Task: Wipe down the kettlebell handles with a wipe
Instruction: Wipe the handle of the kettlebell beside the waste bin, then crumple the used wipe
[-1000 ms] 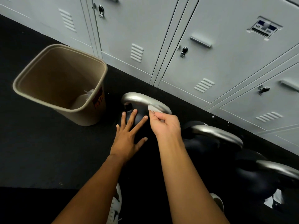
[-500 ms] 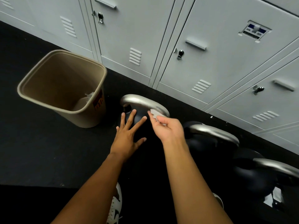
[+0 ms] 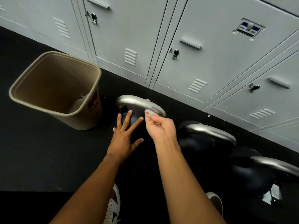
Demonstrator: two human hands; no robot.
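Grey lockers [image 3: 194, 46] across the back, black floor [image 3: 40, 151] beneath, tan bin [image 3: 13, 94] at left with a white scrap lying inside. Three black kettlebells in a row along the foot of the lockers, each topped by a silver handle.

Left hand [image 3: 124, 136] flat on the first kettlebell [image 3: 135, 118], fingers straight and spread, gripping nothing, just steadying the ball. Right hand [image 3: 161, 128] just below the right bend of the first handle [image 3: 132, 101], thumb and fingertips pinched on the wipe [image 3: 149, 113], other fingers curled.

Compared with a second ago: right hand drawn back off the top of the bar toward the body. Wipe now draped over the bar, with one white edge on the far side and the rest pulled down on the near side. Left hand unchanged.

Likely meaning, as a judgement only: a wrap-and-pull stroke around the right end of the first handle, with the left stretch of that bar still to cover. No hand or wipe on the second handle [image 3: 210, 131] or the third handle [image 3: 275, 165], so most of the job apparently ahead.

First handle arched upward toward the camera, long axis from upper left to lower right in view, roughly parallel to the locker line. Other two lined up the same way, further right and nearer.
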